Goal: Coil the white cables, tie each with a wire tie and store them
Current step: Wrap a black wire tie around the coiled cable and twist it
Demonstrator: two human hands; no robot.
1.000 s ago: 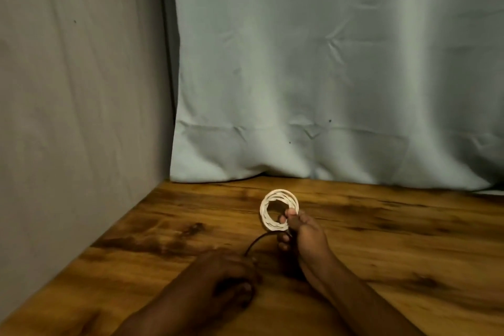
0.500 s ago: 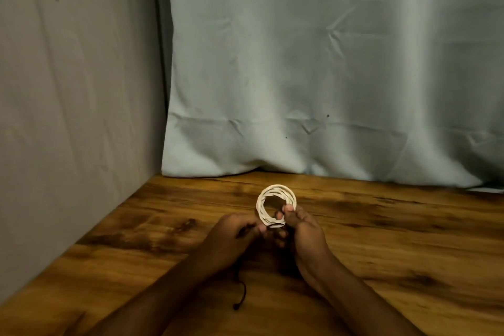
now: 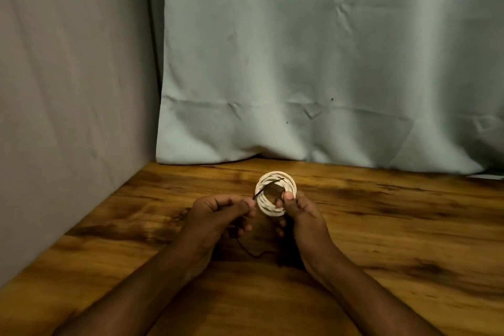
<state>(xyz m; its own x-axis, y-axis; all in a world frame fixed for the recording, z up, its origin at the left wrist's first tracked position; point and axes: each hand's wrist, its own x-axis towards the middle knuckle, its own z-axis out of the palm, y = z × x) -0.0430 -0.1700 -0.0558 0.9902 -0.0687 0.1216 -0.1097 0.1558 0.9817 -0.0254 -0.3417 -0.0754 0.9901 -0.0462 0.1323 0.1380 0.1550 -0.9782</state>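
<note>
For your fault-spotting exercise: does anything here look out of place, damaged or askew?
Nothing stands out. The right hand holds the white cable coil upright while the left hand threads a dark wire tie through it, above the wooden table.

Two bare forearms run up from the bottom edge, each ending in a bare hand: the left hand (image 3: pixel 218 215) and the right hand (image 3: pixel 305 215). No sleeve shows behind either wrist. The fingers (image 3: pixel 246 226) carry short, pale nails, and the skin is smooth and unmarked.
</note>
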